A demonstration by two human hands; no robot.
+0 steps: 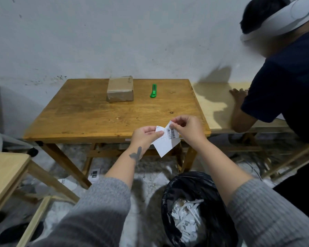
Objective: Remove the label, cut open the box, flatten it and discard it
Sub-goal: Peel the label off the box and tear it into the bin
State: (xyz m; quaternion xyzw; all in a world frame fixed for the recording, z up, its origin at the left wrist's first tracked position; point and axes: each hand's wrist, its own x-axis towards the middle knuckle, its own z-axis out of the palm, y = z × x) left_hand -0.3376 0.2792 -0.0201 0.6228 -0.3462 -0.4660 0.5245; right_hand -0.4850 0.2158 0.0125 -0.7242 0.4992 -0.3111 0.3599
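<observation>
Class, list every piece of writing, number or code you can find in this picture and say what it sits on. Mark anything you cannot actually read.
Label held in the left hand and right hand: barcodes and small print, too small to read.
Paper scrap on the floor: a barcode, digits unreadable.
Cardboard box: a dark mark at its top right corner, too blurred to read.
Green utility knife: no legible text.
Nothing can be quoted.

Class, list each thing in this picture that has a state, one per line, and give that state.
label: off the box, partly torn, held by both hands
left hand: pinching the label
right hand: pinching the label
box: closed, taped, on the table
green cutter: lying untouched beside the box
bin: open, holding paper scraps
</observation>
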